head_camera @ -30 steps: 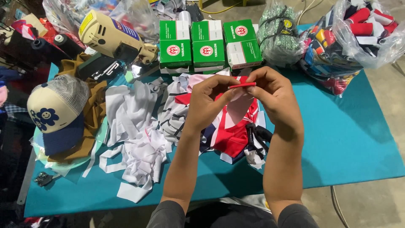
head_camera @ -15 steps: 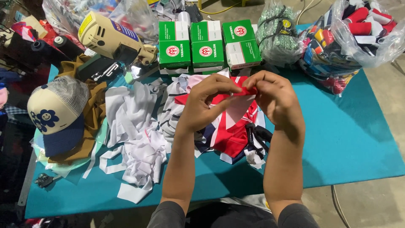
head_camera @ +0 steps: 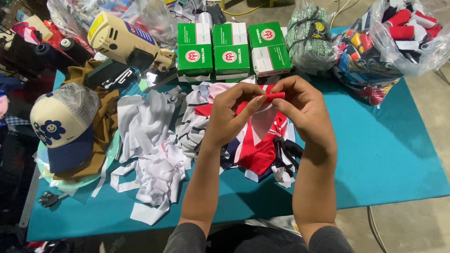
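Note:
Both my hands are raised over the teal table [head_camera: 398, 159] and pinch one small red fabric piece [head_camera: 273, 96] between them. My left hand [head_camera: 232, 112] holds its left end with thumb and fingers. Its right end is gripped by my right hand [head_camera: 304, 110]. Under the hands lies a pile of red, white and navy fabric scraps [head_camera: 260, 150]. To the left of it spreads a heap of white fabric strips [head_camera: 150, 150].
Three green and white boxes [head_camera: 229, 54] stand at the back. A cream electric cutting machine [head_camera: 122, 40] lies back left. A cap with a blue flower [head_camera: 61, 126] rests on brown cloth at left. Clear bags of coloured items [head_camera: 393, 42] fill the back right.
The red piece was stretched out between my hands; now my hands are closer together and the piece is bunched smaller between the fingertips.

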